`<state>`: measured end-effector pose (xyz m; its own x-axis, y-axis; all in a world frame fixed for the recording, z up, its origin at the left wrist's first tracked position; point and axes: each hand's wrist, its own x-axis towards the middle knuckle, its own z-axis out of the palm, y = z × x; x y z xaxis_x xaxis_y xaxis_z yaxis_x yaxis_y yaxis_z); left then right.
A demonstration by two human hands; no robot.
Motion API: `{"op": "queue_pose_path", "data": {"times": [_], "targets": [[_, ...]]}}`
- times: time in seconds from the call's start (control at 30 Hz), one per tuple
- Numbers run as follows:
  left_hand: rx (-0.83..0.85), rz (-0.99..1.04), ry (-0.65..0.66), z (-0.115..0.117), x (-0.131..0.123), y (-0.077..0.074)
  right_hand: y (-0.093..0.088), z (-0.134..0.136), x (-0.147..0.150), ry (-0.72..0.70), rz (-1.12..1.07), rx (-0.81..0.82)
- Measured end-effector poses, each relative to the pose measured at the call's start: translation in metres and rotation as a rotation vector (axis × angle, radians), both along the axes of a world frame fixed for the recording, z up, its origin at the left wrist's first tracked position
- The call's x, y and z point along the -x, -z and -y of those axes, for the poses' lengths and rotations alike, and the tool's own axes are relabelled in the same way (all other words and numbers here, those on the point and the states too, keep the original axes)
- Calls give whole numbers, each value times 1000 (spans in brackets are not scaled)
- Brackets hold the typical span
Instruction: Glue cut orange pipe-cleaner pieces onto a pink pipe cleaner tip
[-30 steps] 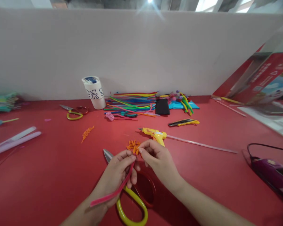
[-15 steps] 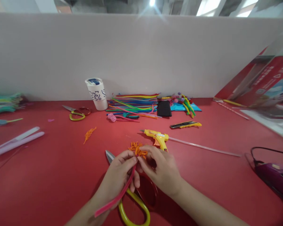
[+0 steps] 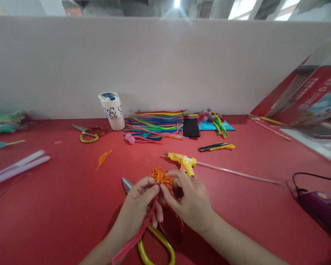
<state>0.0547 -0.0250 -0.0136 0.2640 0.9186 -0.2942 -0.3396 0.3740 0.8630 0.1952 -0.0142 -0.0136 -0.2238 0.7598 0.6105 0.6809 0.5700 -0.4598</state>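
Note:
Between the thumb and fingers of my left hand (image 3: pixel 138 202) is a pinkish-red pipe cleaner (image 3: pixel 136 237), its long tail slanting down toward the front edge. My right hand (image 3: pixel 193 202) pinches at the upper end of that pipe cleaner, its fingertips close to the left thumb; the exact tip is partly hidden. Just beyond the fingertips lies a heap of short orange pieces (image 3: pixel 160 174). Under both hands rest large scissors with a yellow handle loop (image 3: pixel 169 246) and a red one, the blade showing to the left.
A yellow glue gun (image 3: pixel 182 159) with a long clear stick lies beyond my right hand, a yellow utility knife (image 3: pixel 216 147) behind it. Farther back are a white tumbler (image 3: pixel 112 112), pipe cleaners (image 3: pixel 154 119), a black phone (image 3: pixel 191 128) and smaller scissors (image 3: pixel 88 133). A purple corded device (image 3: pixel 321 206) sits right.
Both hands stay almost in place, still pinching the pipe cleaner over the scissors. The whole view has shifted very slightly; nothing has been let go or picked up.

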Motion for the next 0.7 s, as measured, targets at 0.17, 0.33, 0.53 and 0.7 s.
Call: {"op": "queue_pose_path", "data": {"times": [0.17, 0.33, 0.53, 0.7], "targets": [[-11, -8, -20, 0, 0, -1, 0, 1, 0, 6, -36, 31], [-17, -34, -13, 0, -1, -1, 1, 0, 2, 17, -17, 12], [-23, -61, -18, 0, -1, -2, -1, 0, 1, 5, 11, -46], [-23, -68, -20, 1, -1, -3, -4, 0, 0, -8, 54, -102]]}}
